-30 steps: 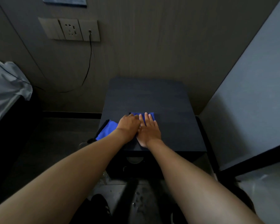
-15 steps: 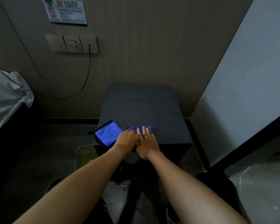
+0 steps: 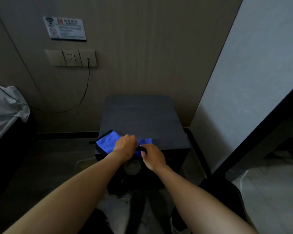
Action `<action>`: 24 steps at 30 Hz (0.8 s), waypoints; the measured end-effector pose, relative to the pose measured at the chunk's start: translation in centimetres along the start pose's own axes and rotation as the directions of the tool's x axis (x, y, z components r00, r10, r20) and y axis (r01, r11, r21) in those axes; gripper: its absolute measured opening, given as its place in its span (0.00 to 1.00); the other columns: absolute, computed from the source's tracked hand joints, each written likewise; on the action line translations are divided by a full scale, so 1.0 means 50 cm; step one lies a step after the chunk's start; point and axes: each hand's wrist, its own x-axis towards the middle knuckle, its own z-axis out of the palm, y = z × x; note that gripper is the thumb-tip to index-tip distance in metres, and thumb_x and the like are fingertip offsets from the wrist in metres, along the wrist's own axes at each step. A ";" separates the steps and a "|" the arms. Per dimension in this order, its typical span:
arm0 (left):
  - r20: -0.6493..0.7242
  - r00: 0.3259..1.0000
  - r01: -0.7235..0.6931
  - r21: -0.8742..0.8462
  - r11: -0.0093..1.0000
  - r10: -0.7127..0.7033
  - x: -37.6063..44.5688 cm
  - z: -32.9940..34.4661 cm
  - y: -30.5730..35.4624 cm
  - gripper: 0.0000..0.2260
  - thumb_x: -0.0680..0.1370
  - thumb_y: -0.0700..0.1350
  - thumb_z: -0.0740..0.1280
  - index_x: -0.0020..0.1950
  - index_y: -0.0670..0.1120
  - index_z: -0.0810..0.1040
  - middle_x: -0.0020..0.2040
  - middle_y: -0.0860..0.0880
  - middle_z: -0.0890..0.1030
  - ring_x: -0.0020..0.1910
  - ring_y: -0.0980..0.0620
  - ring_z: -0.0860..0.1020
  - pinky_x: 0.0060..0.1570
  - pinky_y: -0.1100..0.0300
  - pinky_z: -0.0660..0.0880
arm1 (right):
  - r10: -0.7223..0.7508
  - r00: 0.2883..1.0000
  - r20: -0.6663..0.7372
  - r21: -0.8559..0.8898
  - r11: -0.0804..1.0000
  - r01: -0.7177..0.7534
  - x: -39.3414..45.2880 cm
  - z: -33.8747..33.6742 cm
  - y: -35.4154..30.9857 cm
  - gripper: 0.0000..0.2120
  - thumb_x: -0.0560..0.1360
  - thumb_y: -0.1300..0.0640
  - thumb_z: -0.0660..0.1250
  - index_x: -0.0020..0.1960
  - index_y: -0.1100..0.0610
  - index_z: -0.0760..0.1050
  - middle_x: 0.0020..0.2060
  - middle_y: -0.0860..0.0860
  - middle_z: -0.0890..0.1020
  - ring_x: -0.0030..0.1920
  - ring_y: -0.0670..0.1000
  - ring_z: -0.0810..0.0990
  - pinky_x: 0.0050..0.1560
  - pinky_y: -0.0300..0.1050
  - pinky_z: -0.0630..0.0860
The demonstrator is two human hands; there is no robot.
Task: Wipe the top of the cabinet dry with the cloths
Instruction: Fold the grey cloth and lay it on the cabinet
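A small dark grey cabinet (image 3: 142,115) stands against the wall below me. Blue cloths with black edging lie at its front edge: one (image 3: 106,141) at the front left corner, another (image 3: 145,141) just to its right. My left hand (image 3: 125,145) rests curled on the cloths between the two blue patches. My right hand (image 3: 152,155) sits at the cabinet's front edge with its fingertips pinching the black hem of the right cloth. The part of the cloth under both hands is hidden.
A bed with grey bedding (image 3: 3,112) is at the left. A wall socket (image 3: 71,58) with a plugged cable (image 3: 85,92) hangs above the floor. A pale wall panel (image 3: 243,81) and dark frame (image 3: 254,129) close the right side. A round dial (image 3: 132,168) shows on the cabinet front.
My right hand has gone from lying flat on the cloth to pinching its near edge at the cabinet front. My left hand has curled over the cloths. The camera has pulled back and up.
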 end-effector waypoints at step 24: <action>-0.138 0.988 -0.133 -0.532 0.836 0.070 0.065 -0.270 -0.041 0.14 0.78 0.52 0.70 0.55 0.44 0.75 0.49 0.47 0.80 0.48 0.49 0.79 0.44 0.59 0.72 | 0.084 0.978 0.191 0.355 0.923 -0.148 0.081 -0.265 -0.058 0.07 0.79 0.60 0.62 0.43 0.56 0.75 0.37 0.53 0.82 0.36 0.48 0.81 0.32 0.42 0.73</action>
